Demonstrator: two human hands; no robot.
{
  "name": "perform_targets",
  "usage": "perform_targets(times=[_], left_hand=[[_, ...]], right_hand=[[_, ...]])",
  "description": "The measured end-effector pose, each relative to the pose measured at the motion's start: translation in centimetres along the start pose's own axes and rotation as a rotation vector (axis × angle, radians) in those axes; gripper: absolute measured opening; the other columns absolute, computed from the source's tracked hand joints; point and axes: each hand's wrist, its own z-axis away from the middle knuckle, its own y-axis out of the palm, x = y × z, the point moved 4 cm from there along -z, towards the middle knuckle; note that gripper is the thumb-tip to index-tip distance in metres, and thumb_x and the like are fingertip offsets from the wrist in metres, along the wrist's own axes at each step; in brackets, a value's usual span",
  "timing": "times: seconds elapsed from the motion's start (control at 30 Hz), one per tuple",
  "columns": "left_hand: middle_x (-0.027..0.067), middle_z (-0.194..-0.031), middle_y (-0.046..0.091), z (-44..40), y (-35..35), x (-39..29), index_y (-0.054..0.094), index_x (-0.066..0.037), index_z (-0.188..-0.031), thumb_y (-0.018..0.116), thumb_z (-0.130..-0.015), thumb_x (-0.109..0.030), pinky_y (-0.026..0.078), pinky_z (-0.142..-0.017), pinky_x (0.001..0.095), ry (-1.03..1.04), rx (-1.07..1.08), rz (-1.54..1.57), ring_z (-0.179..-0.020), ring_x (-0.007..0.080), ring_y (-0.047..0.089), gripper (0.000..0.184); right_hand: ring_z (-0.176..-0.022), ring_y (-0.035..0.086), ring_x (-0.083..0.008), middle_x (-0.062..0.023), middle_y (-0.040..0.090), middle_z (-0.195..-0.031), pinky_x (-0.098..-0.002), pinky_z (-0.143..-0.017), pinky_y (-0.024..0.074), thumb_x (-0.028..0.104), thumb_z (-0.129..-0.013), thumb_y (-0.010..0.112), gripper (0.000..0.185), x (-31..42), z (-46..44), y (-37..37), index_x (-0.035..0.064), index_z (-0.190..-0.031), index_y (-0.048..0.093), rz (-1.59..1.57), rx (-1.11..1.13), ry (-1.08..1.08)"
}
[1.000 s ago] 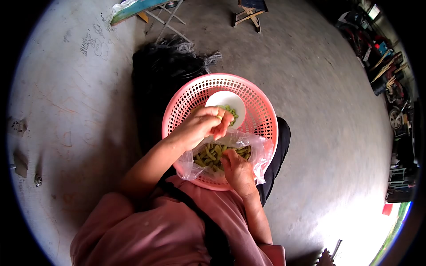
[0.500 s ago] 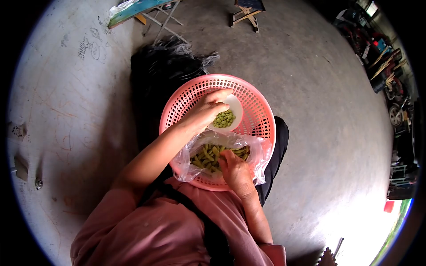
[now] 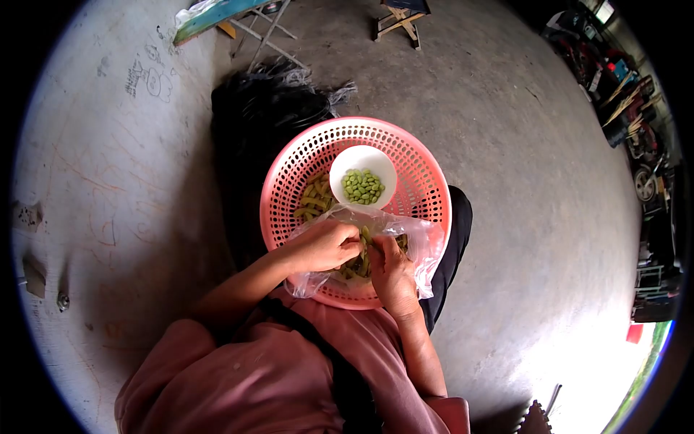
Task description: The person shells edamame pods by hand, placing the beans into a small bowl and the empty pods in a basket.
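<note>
A pink perforated plastic basket (image 3: 428,173) rests on my lap. Inside it stands a white bowl (image 3: 383,160) with shelled green beans (image 3: 363,186) at its bottom. An open clear plastic bag (image 3: 426,249) full of bean pods lies across the near side of the basket. Over the bag, my left hand (image 3: 329,246) and my right hand (image 3: 394,275) are close together, fingers pinched around a bean pod (image 3: 366,236) between them. More pods (image 3: 314,197) lie loose in the basket, left of the bowl. The fingertips are partly hidden.
Bare concrete floor (image 3: 520,195) extends to the right, and a pale scribbled wall (image 3: 94,159) is at left. A black bag-like heap (image 3: 260,108) lies beyond the basket. Farther back are a folding stool (image 3: 400,22) and a blue-topped table (image 3: 213,18). Clutter lines the right side.
My left hand has come back from the white bowl toward my right hand above the bag. The bowl and the loose pods beside it are now uncovered.
</note>
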Motion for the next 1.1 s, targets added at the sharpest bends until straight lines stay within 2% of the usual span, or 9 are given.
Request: perform_targets(times=[0.03, 0.37, 0.47, 0.57, 0.77, 1.1], left_hand=[[0.0033, -0.062, 0.058, 0.0, 0.2, 0.1, 0.057, 0.002, -0.081, 0.058, -0.092, -0.017, 0.044, -0.046, 0.0257, -0.004, -0.006, -0.033, -0.050, 0.0080, 0.056, 0.021], [0.0003, -0.067, 0.048, -0.4, 2.3, 3.1, 0.057, -0.001, -0.087, 0.053, -0.092, -0.009, 0.031, -0.043, 0.0212, -0.204, 0.149, 0.837, -0.050, 0.0065, 0.039, 0.010], [0.0008, -0.068, 0.047, -0.5, 2.6, 3.7, 0.057, -0.002, -0.087, 0.053, -0.090, -0.007, 0.030, -0.044, 0.0209, -0.250, 0.227, 0.977, -0.051, 0.0068, 0.038, 0.008], [0.0007, -0.067, 0.046, -0.4, 3.0, 3.6, 0.057, -0.002, -0.086, 0.052, -0.090, -0.009, 0.029, -0.044, 0.0209, -0.223, 0.174, 0.888, -0.051, 0.0071, 0.039, 0.009], [0.0002, -0.068, 0.045, -0.2, 2.7, 3.1, 0.055, -0.003, -0.083, 0.051, -0.090, -0.009, 0.028, -0.045, 0.0204, -0.296, 0.203, 0.982, -0.053, 0.0064, 0.038, 0.010], [-0.0016, -0.069, 0.044, -0.3, 2.7, 3.3, 0.053, -0.004, -0.084, 0.049, -0.090, -0.007, 0.029, -0.045, 0.0197, -0.257, 0.173, 0.996, -0.054, 0.0046, 0.037, 0.008]], right_hand=[[-0.085, 0.065, -0.0374, -0.0197, 0.065, -0.089, -0.0415, -0.070, 0.0507, 0.006, -0.089, 0.058, 0.012, 0.1, 0.0, 0.0, 0.0025, -0.100, 0.057, 0.004, 0.004, -0.003], [-0.081, 0.066, -0.0341, -0.0172, 0.065, -0.086, -0.0391, -0.069, 0.0509, 0.006, -0.089, 0.058, 0.014, 0.3, -0.2, 0.0, 0.0028, -0.102, 0.058, -0.057, 0.071, 0.020], [-0.080, 0.066, -0.0331, -0.0166, 0.065, -0.085, -0.0386, -0.068, 0.0509, 0.006, -0.089, 0.058, 0.014, 0.7, -0.2, -0.2, 0.0027, -0.103, 0.058, -0.063, 0.080, 0.020], [-0.079, 0.066, -0.0324, -0.0164, 0.065, -0.084, -0.0379, -0.068, 0.0510, 0.007, -0.090, 0.058, 0.014, 0.7, -0.2, -0.3, 0.0026, -0.103, 0.057, -0.083, 0.088, 0.017], [-0.075, 0.064, -0.0286, -0.0158, 0.063, -0.083, -0.0350, -0.067, 0.0495, 0.004, -0.090, 0.056, 0.013, 0.4, -0.2, -0.1, 0.0018, -0.103, 0.057, -0.160, 0.056, -0.033], [-0.075, 0.064, -0.0275, -0.0155, 0.063, -0.083, -0.0353, -0.067, 0.0490, 0.003, -0.089, 0.057, 0.013, 0.4, -0.1, -0.1, 0.0021, -0.102, 0.057, -0.160, 0.070, -0.021]])
